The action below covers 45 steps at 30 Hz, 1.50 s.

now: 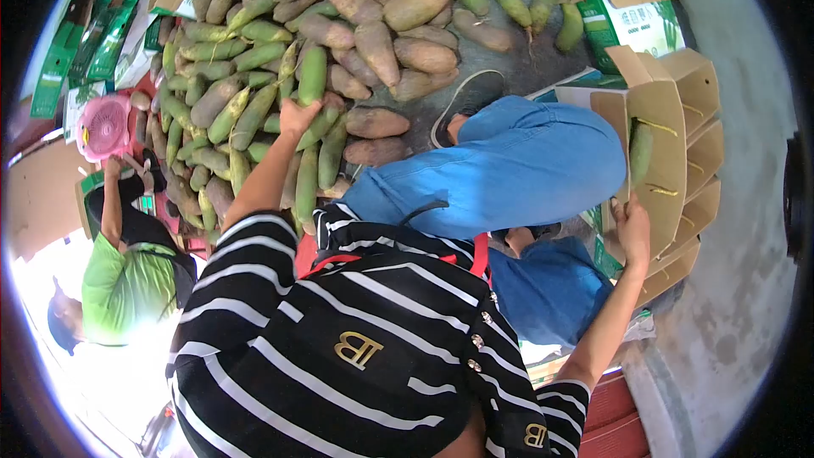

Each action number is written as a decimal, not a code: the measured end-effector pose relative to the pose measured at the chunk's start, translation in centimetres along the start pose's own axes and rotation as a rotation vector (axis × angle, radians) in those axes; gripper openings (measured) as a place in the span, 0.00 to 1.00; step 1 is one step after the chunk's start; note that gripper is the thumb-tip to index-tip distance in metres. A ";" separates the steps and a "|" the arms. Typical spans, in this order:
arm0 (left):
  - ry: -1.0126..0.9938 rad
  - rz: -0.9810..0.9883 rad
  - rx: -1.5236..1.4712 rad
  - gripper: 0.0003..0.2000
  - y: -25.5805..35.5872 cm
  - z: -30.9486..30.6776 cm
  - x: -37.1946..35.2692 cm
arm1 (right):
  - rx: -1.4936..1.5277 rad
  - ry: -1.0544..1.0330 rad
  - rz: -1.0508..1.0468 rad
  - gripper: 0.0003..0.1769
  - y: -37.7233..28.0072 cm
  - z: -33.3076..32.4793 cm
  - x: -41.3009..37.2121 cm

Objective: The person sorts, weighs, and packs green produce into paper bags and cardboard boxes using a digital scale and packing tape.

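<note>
A person in a black shirt with white stripes [339, 348] and blue denim trousers [509, 161] sits beside a large heap of elongated green and brown vegetables [246, 102], the left hand [298, 117] closed around the lower end of a smooth green oblong vegetable [312, 75] over the heap. The right hand [632, 227], its fingers bent, is at the near edge of an open brown cardboard box [674, 153], holding that edge; exactly how tightly the fingers close cannot be told. Inside the box lies a single dull green oblong vegetable [641, 153], near a thin yellow strip [656, 126]. More open brown cardboard boxes [702, 161] stand in a close row along the box's far side, several with similar yellow strips showing. Just beyond them is a green-and-white printed carton [634, 24] with its brown flaps raised. A few more vegetables are scattered on the dark grey floor [526, 68] between the heap and that carton. At left, a co-worker in a bright green shirt [127, 288] sits near a round pink fan [106, 127], an arm extended toward it, with flattened green cartons [55, 76] nearby.
</note>
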<state>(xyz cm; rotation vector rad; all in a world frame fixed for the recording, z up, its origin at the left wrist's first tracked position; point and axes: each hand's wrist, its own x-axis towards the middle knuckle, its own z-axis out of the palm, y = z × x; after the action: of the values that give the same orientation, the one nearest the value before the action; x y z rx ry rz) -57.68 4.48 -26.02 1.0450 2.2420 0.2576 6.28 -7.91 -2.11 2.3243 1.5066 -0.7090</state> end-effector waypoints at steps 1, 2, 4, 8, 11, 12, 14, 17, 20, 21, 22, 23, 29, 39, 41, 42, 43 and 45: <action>-0.028 -0.072 -0.297 0.34 0.9 0.3 -0.3 | 0.001 0.025 -0.026 0.26 0.0 0.2 0.1; -0.073 -0.145 -0.592 0.33 2.0 0.9 -0.7 | -0.002 0.052 -0.041 0.25 0.3 0.5 0.3; -0.091 -0.130 -0.686 0.32 7.0 0.3 -4.7 | -0.010 0.070 -0.054 0.24 0.9 0.7 0.0; -0.244 0.310 -0.601 0.23 18.0 -0.6 -12.6 | 0.028 0.077 -0.077 0.23 0.5 0.1 -0.2; -0.292 0.846 -0.467 0.22 26.6 -1.3 -17.4 | 0.020 0.084 -0.084 0.18 0.4 0.1 -0.1; -0.344 0.979 -0.444 0.23 29.7 -1.9 -19.6 | 0.018 0.068 -0.073 0.15 0.2 0.1 -0.2; -0.376 1.270 -0.439 0.26 35.2 -1.8 -23.4 | 0.026 0.093 -0.094 0.14 0.2 0.1 -0.3; -0.479 1.684 -0.349 0.26 42.5 -0.7 -28.1 | 0.029 0.103 -0.097 0.14 0.4 0.4 -0.2; -0.523 1.776 -0.250 0.28 45.3 1.1 -32.3 | 0.023 0.117 -0.107 0.13 0.6 0.6 -0.3; -0.536 1.777 -0.226 0.29 45.6 1.5 -33.0 | 0.023 0.126 -0.110 0.13 0.7 0.6 -0.4; -0.507 1.791 -0.238 0.27 45.4 1.9 -33.1 | 0.030 0.123 -0.129 0.14 0.7 0.6 -0.3; -0.483 1.804 -0.249 0.26 44.6 2.6 -32.9 | 0.039 0.117 -0.145 0.15 0.8 0.5 -0.3; -0.530 1.671 0.107 0.16 40.4 4.1 -30.2 | 0.073 0.143 -0.162 0.16 1.3 0.8 0.3; -0.488 1.643 0.220 0.14 40.8 2.8 -29.2 | 0.044 0.160 -0.148 0.18 1.3 0.3 -0.6; -0.467 1.630 0.242 0.14 40.8 2.5 -29.1 | 0.074 0.170 -0.124 0.20 1.2 -0.8 -1.0; -0.458 1.629 0.236 0.15 40.8 2.5 -28.8 | 0.087 0.165 -0.108 0.21 0.8 -1.4 -1.5; -0.448 1.629 0.231 0.15 40.8 2.5 -28.6 | 0.100 0.161 -0.092 0.23 0.5 -1.9 -1.7; -0.466 1.628 0.232 0.15 40.9 2.3 -28.3 | 0.116 0.156 -0.069 0.25 0.4 -2.3 -1.8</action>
<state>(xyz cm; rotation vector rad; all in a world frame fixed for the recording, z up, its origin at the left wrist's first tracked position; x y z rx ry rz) -17.56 10.44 2.87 2.4928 0.5879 0.3393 6.58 -8.34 0.81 2.4747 1.6603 -0.6622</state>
